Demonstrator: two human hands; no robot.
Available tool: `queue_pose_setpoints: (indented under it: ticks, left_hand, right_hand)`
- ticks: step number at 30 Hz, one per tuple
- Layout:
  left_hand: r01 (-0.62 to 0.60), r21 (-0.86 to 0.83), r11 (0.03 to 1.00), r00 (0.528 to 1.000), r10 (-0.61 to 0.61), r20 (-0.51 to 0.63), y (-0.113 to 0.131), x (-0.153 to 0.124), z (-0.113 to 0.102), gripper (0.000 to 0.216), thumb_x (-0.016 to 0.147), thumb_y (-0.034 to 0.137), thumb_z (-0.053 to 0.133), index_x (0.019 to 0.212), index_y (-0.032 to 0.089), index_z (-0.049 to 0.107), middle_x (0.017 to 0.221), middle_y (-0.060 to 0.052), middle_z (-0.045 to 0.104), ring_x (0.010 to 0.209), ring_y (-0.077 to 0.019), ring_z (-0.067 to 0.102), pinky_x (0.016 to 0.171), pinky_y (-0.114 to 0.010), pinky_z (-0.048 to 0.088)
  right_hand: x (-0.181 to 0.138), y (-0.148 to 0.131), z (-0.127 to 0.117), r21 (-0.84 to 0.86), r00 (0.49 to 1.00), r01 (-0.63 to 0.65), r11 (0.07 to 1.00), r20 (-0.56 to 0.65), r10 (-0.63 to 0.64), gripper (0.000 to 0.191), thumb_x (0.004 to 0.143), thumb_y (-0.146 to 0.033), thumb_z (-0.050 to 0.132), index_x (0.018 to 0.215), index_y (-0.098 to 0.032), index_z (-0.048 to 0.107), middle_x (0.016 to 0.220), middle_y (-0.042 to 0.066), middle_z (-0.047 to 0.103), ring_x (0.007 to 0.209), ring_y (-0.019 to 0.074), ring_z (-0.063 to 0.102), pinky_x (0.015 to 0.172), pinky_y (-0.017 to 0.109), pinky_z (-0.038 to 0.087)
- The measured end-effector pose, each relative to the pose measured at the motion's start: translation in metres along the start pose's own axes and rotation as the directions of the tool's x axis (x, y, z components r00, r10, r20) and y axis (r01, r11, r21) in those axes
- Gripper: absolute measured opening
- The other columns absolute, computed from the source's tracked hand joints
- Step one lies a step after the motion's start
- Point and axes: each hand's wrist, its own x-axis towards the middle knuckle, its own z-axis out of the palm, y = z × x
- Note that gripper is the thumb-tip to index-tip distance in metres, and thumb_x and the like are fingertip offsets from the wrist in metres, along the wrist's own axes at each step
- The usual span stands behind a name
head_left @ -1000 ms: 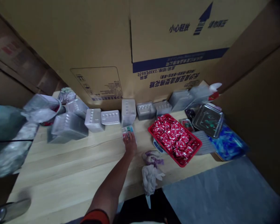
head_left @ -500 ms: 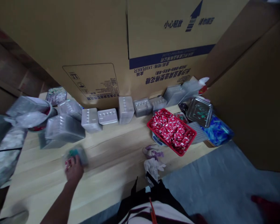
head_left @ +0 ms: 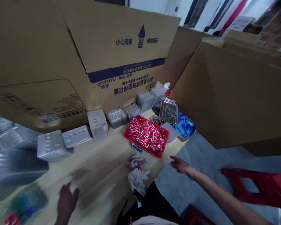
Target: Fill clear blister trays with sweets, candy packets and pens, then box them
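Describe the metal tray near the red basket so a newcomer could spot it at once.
On the wooden table, find the red basket of packets. Just beyond it lies the metal tray, silver-rimmed with coloured marks inside, next to a blue package.

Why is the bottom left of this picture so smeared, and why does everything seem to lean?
In the head view, the left hand and the multicoloured packet are streaked with motion blur, while the red basket stays fairly crisp; the wide lens makes the cardboard box look tilted.
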Motion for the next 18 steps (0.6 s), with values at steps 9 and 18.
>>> queue_pose_setpoints:
  ticks: [9, 18]
  left_hand:
    - [0.269, -0.753, 0.601, 0.835, 0.244, 0.493, 0.263, -0.07, 0.051, 0.039, 0.07, 0.043, 0.071, 0.097, 0.016, 0.071, 0.09, -0.008, 0.076, 0.084, -0.0233, 0.072, 0.08, -0.035, 0.057]
    - [0.549, -0.788, 0.278, 0.808, 0.066, 0.586, 0.4, -0.074, 0.083, 0.038, 0.064, 0.022, 0.08, 0.101, 0.014, 0.075, 0.098, -0.011, 0.077, 0.082, -0.0204, 0.066, 0.079, -0.035, 0.055]
  right_hand:
    - [0.109, -0.046, 0.024, 0.357, 0.968, -0.176, 0.917, 0.233, 0.095, 0.021, 0.058, -0.019, 0.062, 0.079, -0.021, 0.06, 0.079, 0.004, 0.07, 0.077, 0.0179, 0.064, 0.088, 0.032, 0.052]
    - [0.152, -0.03, 0.025, 0.234, 0.916, -0.043, 0.971, 0.397, -0.055, 0.058, 0.054, -0.041, 0.066, 0.111, -0.035, 0.07, 0.129, 0.011, 0.071, 0.125, 0.0376, 0.064, 0.103, 0.057, 0.051]
